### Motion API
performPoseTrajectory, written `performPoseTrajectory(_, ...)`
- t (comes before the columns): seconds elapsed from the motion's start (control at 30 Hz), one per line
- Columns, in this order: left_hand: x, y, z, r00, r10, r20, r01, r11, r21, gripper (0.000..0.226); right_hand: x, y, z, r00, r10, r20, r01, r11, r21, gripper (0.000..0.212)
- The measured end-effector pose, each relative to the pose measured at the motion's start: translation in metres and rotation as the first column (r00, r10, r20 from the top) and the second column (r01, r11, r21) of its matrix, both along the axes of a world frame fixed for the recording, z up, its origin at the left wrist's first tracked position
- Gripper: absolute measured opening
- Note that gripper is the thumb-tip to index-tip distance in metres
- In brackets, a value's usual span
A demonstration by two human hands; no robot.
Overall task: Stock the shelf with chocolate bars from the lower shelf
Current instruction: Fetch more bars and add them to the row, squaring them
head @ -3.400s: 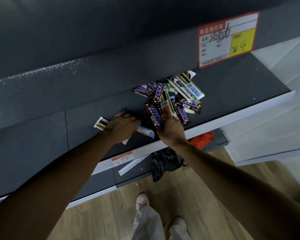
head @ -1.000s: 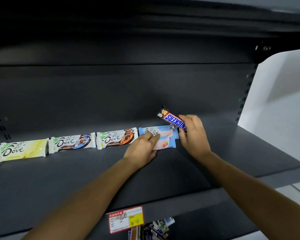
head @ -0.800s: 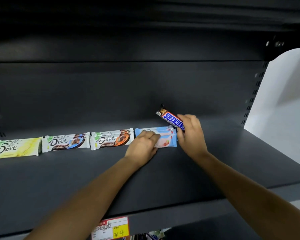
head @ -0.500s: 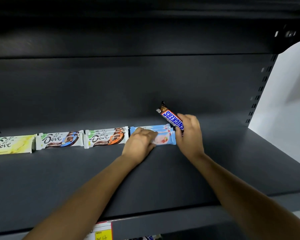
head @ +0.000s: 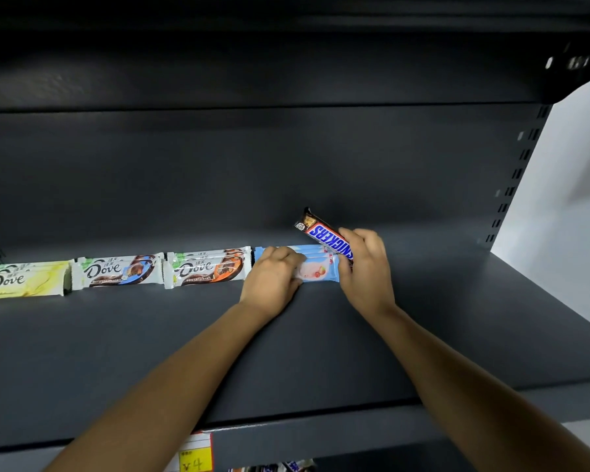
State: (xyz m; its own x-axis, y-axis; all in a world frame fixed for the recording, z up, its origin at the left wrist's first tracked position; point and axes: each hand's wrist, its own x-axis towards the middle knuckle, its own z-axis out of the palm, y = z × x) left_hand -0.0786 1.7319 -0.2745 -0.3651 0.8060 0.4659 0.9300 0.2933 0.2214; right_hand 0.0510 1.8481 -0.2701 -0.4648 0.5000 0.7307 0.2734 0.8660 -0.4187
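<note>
On the dark grey shelf [head: 321,352] lies a row of Dove bars: a yellow stack [head: 23,280], a blue-and-brown stack [head: 118,270] and an orange-and-brown stack [head: 206,267]. At the row's right end is a light blue stack [head: 317,269]. My left hand [head: 273,279] rests on its left half with curled fingers. My right hand [head: 367,267] grips a Snickers bar [head: 324,236], tilted up to the left, and touches the blue stack's right end.
A white side panel [head: 559,206] bounds the shelf on the right. A price tag [head: 195,454] hangs on the shelf's front edge, and loose bars [head: 273,466] show on the shelf below. The shelf right of my hands is bare.
Since 3.4 s ago both hands rose from the lower shelf's pile, the right carrying a Snickers. Over the last second the hands barely moved; the view tilted up slightly.
</note>
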Motion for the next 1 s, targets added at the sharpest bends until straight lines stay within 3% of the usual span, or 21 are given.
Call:
performPoseTrajectory(0.23, -0.0009, 0.0019, 0.0030, 0.996, 0.027, 0.079, -0.028, 0.999, 0.019, 0.043, -0.0015, -0.0054, 0.0007, 1.000, -0.001, 0.020, 0.001, 1.000, -0.007, 0.044)
performPoseTrajectory(0.47, 0.0032, -0.0022, 0.0006, 0.999, 0.019, -0.026, -0.019, 1.000, -0.008, 0.038, -0.0004, -0.0022, -0.0020, 1.000, -0.010, 0.025, 0.010, 1.000, -0.020, 0.044)
performPoseTrajectory(0.67, 0.0058, -0.0031, 0.0005, 0.998, 0.035, -0.049, -0.034, 0.999, 0.009, 0.037, -0.0018, 0.0016, -0.0026, 0.999, -0.047, -0.003, 0.046, 0.981, -0.188, 0.042)
performPoseTrajectory(1.0, 0.0036, 0.0004, 0.0066, 0.996, 0.076, -0.053, -0.079, 0.995, -0.060, 0.040, -0.0019, 0.0010, -0.0034, 0.999, -0.042, 0.010, 0.043, 0.985, -0.168, 0.043)
